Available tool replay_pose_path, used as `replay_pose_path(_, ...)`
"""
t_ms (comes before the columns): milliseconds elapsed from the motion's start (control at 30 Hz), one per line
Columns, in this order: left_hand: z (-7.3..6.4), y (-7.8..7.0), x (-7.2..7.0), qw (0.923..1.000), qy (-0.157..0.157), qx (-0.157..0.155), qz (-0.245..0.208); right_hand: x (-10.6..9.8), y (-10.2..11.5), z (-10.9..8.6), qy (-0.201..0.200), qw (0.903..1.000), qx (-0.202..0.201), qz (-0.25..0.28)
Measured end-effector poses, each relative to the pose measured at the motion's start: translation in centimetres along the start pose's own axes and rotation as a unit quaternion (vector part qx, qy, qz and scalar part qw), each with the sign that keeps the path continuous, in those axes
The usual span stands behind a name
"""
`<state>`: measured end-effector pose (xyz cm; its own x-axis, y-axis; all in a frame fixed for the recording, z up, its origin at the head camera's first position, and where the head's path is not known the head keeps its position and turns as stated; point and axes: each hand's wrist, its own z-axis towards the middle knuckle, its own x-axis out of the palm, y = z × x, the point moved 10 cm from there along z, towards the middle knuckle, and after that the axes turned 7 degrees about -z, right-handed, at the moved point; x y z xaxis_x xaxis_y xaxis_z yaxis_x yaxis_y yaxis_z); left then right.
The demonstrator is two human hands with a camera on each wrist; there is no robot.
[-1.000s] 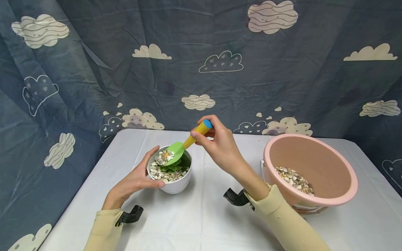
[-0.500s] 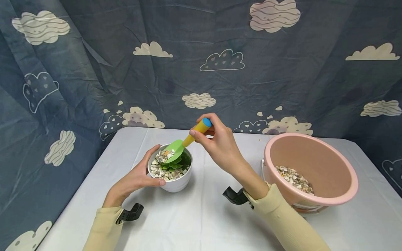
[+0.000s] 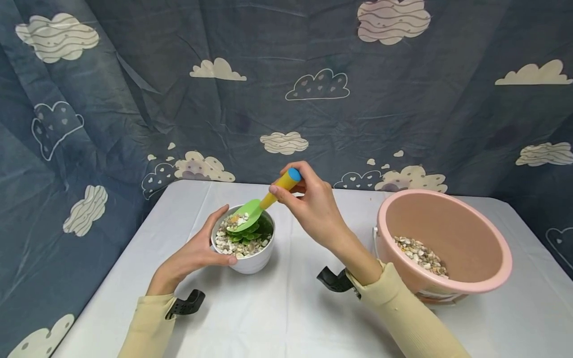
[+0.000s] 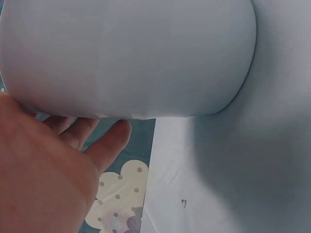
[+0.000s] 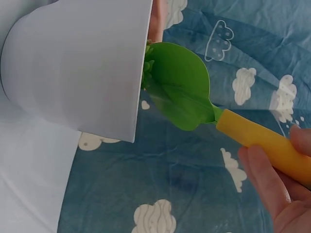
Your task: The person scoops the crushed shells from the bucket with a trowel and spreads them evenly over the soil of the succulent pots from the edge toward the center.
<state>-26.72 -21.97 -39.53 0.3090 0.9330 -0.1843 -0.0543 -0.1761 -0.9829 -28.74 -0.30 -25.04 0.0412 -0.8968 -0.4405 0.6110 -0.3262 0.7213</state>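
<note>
My left hand (image 3: 194, 258) grips the white plant pot (image 3: 252, 263) from the left, thumb at the near side of the rim and index finger at the far side. A green leafy plant (image 3: 245, 236) stands in it among small pale pebbles (image 3: 237, 248). With thumb and fingers, my right hand (image 3: 313, 206) pinches the yellow, blue-ended handle of a toy shovel (image 3: 280, 190). Its green blade (image 5: 180, 87) slants down over the pot's mouth beside the leaves, some pebbles lying at its lower end. In the left wrist view, the pot's wall covers part of the left fingers (image 4: 109, 141).
A large pink bucket (image 3: 447, 214) stands to the right, close by my right forearm, with a heap of similar pebbles (image 3: 421, 256) inside. White cloth (image 3: 250, 318) covers the table. Behind hangs a dark blue cloud-print curtain (image 3: 250, 114).
Pebbles have slid off the shovel's blade into the pot, so fewer lie on it and more of the green shows. Both hands have hardly moved.
</note>
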Motion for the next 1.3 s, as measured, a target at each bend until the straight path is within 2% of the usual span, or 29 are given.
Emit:
replay_pose_path(100,0.0,-0.1,0.1,0.9999,-0.001,0.001,0.010,-0.1,-0.1,0.0,-0.004,1.0000,0.002,0.000)
replay_pose_path(233,0.0,-0.1,0.1,1.0000,0.001,0.003,0.003,-0.3,-0.3,0.0,-0.009,0.9998,0.005,0.014)
replay_pose_path(467,0.0,0.0,0.2,0.9999,0.007,0.006,-0.011,-0.6,-1.6,0.0,-0.018,0.9967,0.025,0.075)
replay_pose_path(767,0.0,0.1,0.1,0.9996,0.006,0.001,-0.027,-1.4,-3.5,-0.2,-0.031,0.9872,0.059,0.145)
replay_pose_path(1100,0.0,0.1,0.0,1.0000,0.004,0.003,-0.004,-2.7,-4.4,-0.3,-0.060,0.9844,0.055,0.155)
replay_pose_path(1300,0.0,0.1,0.0,1.0000,0.000,0.000,0.001,-2.7,-4.6,-0.2,-0.058,0.9839,0.053,0.161)
